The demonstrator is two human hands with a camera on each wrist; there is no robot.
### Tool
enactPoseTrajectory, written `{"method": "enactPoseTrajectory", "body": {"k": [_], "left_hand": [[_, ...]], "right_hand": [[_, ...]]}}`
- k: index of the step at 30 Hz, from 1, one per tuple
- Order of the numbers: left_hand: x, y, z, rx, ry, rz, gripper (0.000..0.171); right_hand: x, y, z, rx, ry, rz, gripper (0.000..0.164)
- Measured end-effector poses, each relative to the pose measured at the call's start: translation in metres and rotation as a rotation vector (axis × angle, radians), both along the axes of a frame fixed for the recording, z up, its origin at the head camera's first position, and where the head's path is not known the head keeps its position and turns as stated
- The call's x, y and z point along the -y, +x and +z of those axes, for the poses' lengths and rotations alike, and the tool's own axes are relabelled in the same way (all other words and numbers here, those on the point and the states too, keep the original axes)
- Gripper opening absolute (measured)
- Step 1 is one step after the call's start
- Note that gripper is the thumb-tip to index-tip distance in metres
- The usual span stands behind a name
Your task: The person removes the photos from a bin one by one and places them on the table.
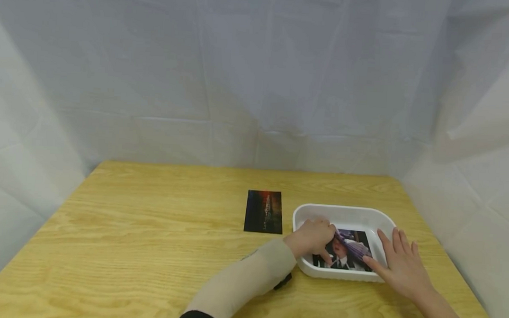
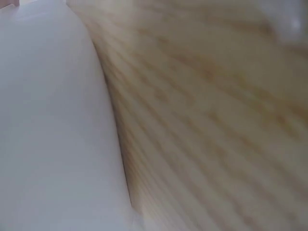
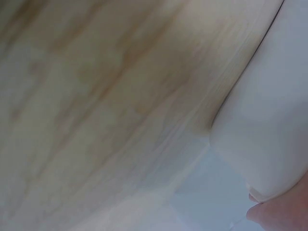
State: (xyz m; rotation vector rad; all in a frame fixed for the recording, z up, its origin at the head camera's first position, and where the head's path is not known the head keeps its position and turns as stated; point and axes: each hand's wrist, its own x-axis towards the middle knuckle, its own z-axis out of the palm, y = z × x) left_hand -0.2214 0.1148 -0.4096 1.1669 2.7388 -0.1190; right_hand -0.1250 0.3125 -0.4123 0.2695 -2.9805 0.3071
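A white tray [image 1: 343,212] with rounded corners stands at the right of the table. Inside it lies a photo [image 1: 340,263] showing a figure in dark clothes. Across the photo runs a purple-and-white striped strip [image 1: 355,247]; whether it is printed or a separate piece, I cannot tell. My left hand [image 1: 312,237] reaches over the tray's left side, fingers bent at the strip's upper end, thumb lower on the photo. Its fingertips are partly hidden. My right hand [image 1: 403,267] lies over the right rim with fingers spread and straight, its thumb near the strip's lower end.
A dark photo with red and blue tones [image 1: 264,211] lies on the wooden table [image 1: 148,240], left of the tray. Behind the left forearm a small black object [image 1: 282,281] shows partly. White sheeting [image 1: 241,82] surrounds the table at the back and sides.
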Motion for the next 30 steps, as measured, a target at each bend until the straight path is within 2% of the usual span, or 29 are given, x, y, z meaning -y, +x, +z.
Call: {"method": "enactPoseTrajectory", "body": {"k": [3, 5, 7, 10, 14, 17, 21, 22, 25, 28, 29, 30], "left_hand": [[0.000, 0.000, 0.002, -0.054, 0.043, -0.011, 0.067], [0.001, -0.002, 0.002, -0.090, 0.109, -0.005, 0.058], [0.002, -0.005, 0.002, -0.079, 0.202, 0.018, 0.047], [0.004, -0.009, 0.003, -0.005, 0.360, 0.050, 0.036], [0.008, -0.014, 0.004, 0.165, 0.560, 0.059, 0.023], [0.009, -0.017, 0.004, 0.274, 0.664, 0.061, 0.018], [0.011, -0.019, 0.004, 0.400, 0.763, 0.098, 0.016], [0.010, -0.024, -0.003, 0.405, 0.800, 0.092, 0.015], [0.012, -0.024, 0.001, 0.418, 0.846, 0.134, 0.015], [0.018, -0.023, 0.007, 0.389, 0.899, 0.186, 0.014], [0.022, -0.018, 0.017, 0.395, 0.905, 0.220, 0.015], [0.025, -0.017, 0.019, 0.391, 0.925, 0.235, 0.015]], "right_hand": [[0.000, 0.000, 0.000, -0.004, -0.002, 0.004, 0.079], [0.000, 0.000, -0.001, -0.007, -0.001, 0.005, 0.079], [0.000, 0.000, -0.002, -0.010, 0.002, 0.005, 0.079], [0.000, 0.000, -0.002, -0.011, 0.007, 0.003, 0.079], [-0.001, -0.001, -0.002, -0.005, 0.005, 0.003, 0.079], [0.000, -0.001, -0.001, 0.010, -0.001, 0.002, 0.079], [-0.001, -0.001, -0.001, 0.022, -0.003, 0.002, 0.079], [-0.001, -0.001, -0.001, 0.019, -0.002, 0.003, 0.079], [-0.001, -0.001, -0.002, 0.005, -0.003, 0.007, 0.078], [-0.001, -0.002, -0.003, -0.016, -0.004, 0.013, 0.077], [-0.001, -0.002, -0.003, -0.023, -0.005, 0.015, 0.077], [-0.001, -0.001, -0.004, -0.027, -0.005, 0.016, 0.077]]}}
